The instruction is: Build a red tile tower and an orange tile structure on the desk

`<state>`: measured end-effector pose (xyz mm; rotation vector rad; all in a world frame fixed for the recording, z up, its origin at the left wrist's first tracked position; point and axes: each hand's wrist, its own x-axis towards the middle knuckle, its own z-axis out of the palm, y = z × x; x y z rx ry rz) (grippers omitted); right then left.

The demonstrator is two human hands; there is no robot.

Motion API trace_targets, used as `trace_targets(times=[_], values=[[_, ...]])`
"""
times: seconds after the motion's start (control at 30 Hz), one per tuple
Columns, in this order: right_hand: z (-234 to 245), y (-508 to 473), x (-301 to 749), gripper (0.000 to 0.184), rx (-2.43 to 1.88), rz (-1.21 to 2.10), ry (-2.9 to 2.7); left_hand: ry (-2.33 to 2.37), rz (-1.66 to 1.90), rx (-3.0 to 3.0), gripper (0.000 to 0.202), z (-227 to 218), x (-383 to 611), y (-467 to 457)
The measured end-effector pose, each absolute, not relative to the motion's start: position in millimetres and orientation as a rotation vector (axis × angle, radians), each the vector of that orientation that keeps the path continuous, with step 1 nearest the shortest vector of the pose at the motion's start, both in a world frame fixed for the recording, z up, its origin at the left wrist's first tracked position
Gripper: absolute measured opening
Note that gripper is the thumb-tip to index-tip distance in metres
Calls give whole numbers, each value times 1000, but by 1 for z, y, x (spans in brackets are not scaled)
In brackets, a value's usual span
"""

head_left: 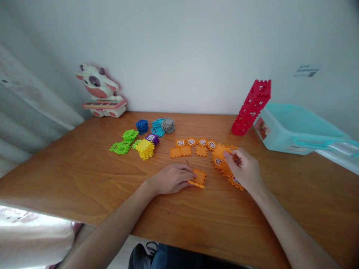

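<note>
My left hand [174, 178] rests on the table with its fingers closed on joined orange interlocking tiles [200, 177], one lying flat and another along its near edge. Farther right, my right hand [246, 168] pinches an orange interlocking tile [220, 151] above a spread of other orange tiles. Some of that spread carry white window lattices, such as the window tile [218, 162]; my right hand hides part of it. Beyond both hands lie a row of orange window tiles [191, 142] and plain orange tiles [181, 151].
A tall red tile tower [251, 108] stands beside a turquoise bin [294, 134] at the right. Stacks of yellow tiles [146, 149], green tiles [121, 147], blue tiles [142, 126] and grey tiles [168, 125] lie left of centre. A cow toy keyboard [103, 104] sits at the back left.
</note>
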<state>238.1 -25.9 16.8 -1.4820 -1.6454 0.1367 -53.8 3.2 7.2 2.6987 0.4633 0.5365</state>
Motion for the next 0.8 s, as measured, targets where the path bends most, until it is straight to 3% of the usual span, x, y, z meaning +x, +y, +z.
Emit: trace_targets(times=[0.27,0.47,0.6,0.8], values=[[3,-32,208,27,-1429,133,-2016,467,435,2812,30,12,-53,0],[-1,-30,212,25,-1461,25,-2056,456,642,2717,22,12,-52,1],[-1,-28,216,24,-1432,-38,-1999,814,800,2649,21,9,-56,6],[2,-27,223,15,-1347,2,-1965,1159,759,2563,35,-1,-63,16]])
